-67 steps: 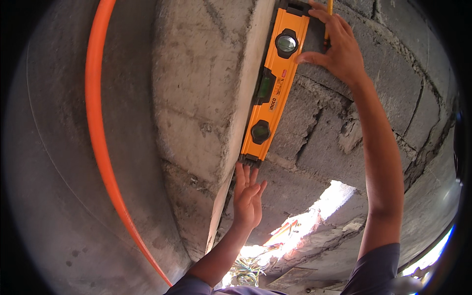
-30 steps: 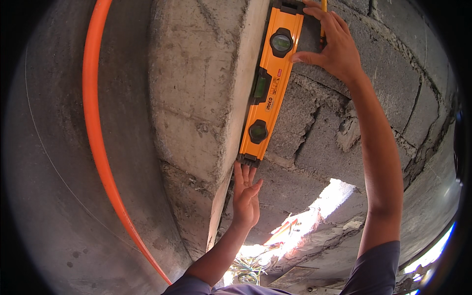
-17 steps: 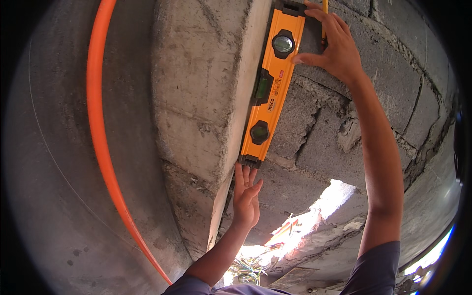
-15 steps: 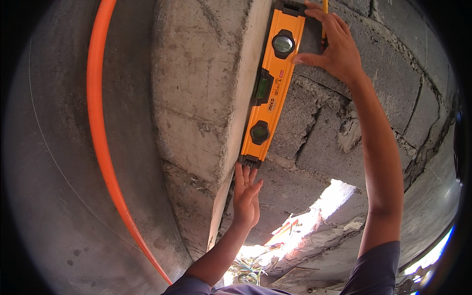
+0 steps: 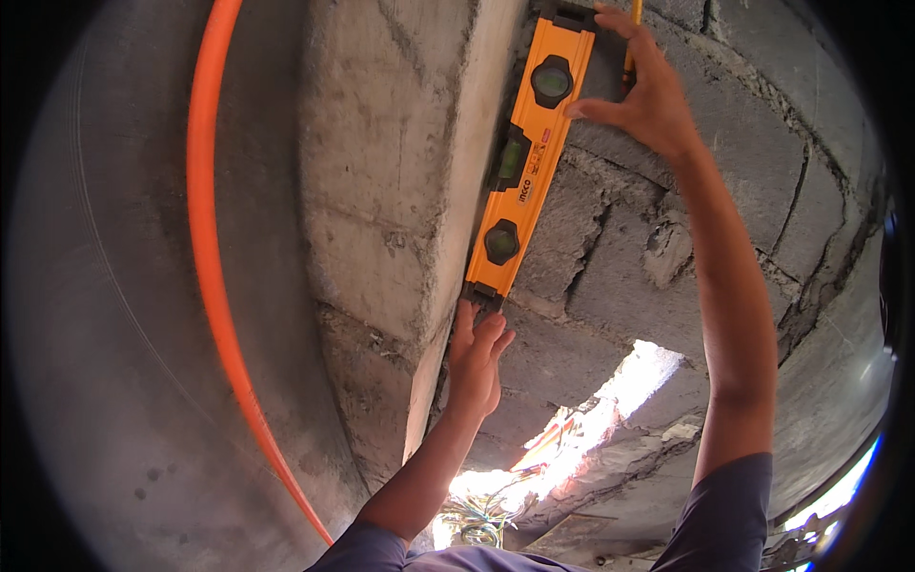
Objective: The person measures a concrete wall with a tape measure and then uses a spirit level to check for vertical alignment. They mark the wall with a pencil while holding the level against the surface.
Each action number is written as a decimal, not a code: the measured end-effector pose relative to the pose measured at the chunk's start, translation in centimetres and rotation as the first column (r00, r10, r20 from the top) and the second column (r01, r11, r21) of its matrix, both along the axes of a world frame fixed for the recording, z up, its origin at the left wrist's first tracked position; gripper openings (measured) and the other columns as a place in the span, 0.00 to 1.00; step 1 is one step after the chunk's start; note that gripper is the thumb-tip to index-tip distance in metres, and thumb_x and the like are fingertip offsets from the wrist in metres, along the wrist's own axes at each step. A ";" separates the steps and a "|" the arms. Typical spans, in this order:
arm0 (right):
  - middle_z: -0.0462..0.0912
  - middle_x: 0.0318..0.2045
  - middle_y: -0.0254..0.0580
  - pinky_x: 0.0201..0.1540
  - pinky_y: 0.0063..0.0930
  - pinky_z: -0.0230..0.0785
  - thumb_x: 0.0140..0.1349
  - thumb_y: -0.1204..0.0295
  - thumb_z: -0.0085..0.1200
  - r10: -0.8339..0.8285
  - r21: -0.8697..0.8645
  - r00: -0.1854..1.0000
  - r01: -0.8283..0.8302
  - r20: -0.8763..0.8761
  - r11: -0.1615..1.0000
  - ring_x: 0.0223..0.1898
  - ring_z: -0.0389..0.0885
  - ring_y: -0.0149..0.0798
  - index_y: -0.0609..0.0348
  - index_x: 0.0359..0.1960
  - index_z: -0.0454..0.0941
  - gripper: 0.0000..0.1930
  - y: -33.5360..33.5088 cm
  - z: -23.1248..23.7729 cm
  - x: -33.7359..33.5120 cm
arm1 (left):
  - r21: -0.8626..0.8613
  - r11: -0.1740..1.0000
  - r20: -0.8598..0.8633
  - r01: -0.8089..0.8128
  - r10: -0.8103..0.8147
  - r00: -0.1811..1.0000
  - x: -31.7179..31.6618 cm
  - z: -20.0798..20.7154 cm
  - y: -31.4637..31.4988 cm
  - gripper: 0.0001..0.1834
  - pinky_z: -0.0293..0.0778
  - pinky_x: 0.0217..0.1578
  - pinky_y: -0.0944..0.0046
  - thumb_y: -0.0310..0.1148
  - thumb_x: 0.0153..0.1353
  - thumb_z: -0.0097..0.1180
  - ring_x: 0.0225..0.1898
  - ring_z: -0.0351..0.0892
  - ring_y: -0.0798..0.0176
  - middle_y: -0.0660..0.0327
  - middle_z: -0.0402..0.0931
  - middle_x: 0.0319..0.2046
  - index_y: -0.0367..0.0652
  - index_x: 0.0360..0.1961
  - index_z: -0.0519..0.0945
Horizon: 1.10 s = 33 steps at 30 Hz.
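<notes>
An orange spirit level [image 5: 536,157] with black end caps and several vials stands nearly upright, tilted slightly, along the side of a concrete column [image 5: 381,172]. My left hand [image 5: 474,367] is below its lower end, fingers stretched up with the tips at the bottom cap. Near the upper end, my right hand [image 5: 653,100] has its thumb at the level's right edge and its forefinger by the top cap. A yellow pencil [image 5: 637,13] is tucked in the right hand's fingers, partly hidden behind them.
A rough grey block wall [image 5: 629,262] with cracked mortar joints lies behind the level. An orange conduit [image 5: 202,172] curves down the left side. Below, a bright gap of light [image 5: 634,381] crosses the blocks, near a tangle of wires [image 5: 484,515].
My left hand has moved slightly up against the level's lower end, with its fingers bunched differently. The right hand stays in nearly the same place; the view has shifted a little.
</notes>
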State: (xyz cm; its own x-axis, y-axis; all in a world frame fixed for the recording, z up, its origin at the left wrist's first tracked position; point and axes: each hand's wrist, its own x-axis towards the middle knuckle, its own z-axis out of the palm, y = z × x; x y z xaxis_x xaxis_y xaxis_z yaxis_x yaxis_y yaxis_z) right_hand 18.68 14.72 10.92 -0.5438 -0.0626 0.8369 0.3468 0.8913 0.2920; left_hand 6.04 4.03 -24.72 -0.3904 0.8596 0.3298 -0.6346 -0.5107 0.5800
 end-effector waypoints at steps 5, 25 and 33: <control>0.68 0.76 0.32 0.72 0.46 0.69 0.40 0.56 0.85 0.021 0.239 0.999 -0.013 -0.031 0.971 0.75 0.67 0.46 0.43 0.74 0.67 0.55 1.5 0.0 -0.8 | 0.028 0.999 0.074 -0.029 0.027 0.997 0.9 0.3 0.7 0.38 0.63 0.69 0.50 0.34 0.74 0.56 0.70 0.62 0.61 0.64 0.59 0.70 0.51 0.81 0.56; 0.64 0.73 0.45 0.70 0.38 0.61 0.40 0.60 0.88 -0.026 0.113 0.998 0.020 0.049 0.993 0.73 0.63 0.44 0.52 0.76 0.59 0.62 0.0 0.0 -0.6 | 0.156 0.987 0.315 0.032 -0.080 0.946 1.0 0.3 0.7 0.48 0.65 0.70 0.54 0.30 0.72 0.61 0.71 0.63 0.65 0.54 0.43 0.80 0.41 0.83 0.43; 0.68 0.76 0.36 0.60 0.39 0.77 0.35 0.51 0.86 0.053 0.225 0.999 -0.049 -0.010 0.973 0.71 0.71 0.47 0.44 0.75 0.64 0.62 1.8 0.0 -1.0 | 0.172 0.985 0.313 0.030 -0.084 0.946 1.2 0.4 0.7 0.45 0.67 0.69 0.55 0.31 0.73 0.60 0.64 0.67 0.71 0.62 0.49 0.77 0.42 0.83 0.47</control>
State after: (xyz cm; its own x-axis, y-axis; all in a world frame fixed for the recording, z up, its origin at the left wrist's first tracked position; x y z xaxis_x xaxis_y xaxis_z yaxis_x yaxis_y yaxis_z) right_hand 17.71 16.52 10.96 -0.5217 -0.2777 0.8067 0.3085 0.8202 0.4818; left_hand 7.22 4.77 -24.28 -0.4500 0.8283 0.3337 -0.8029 -0.5389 0.2550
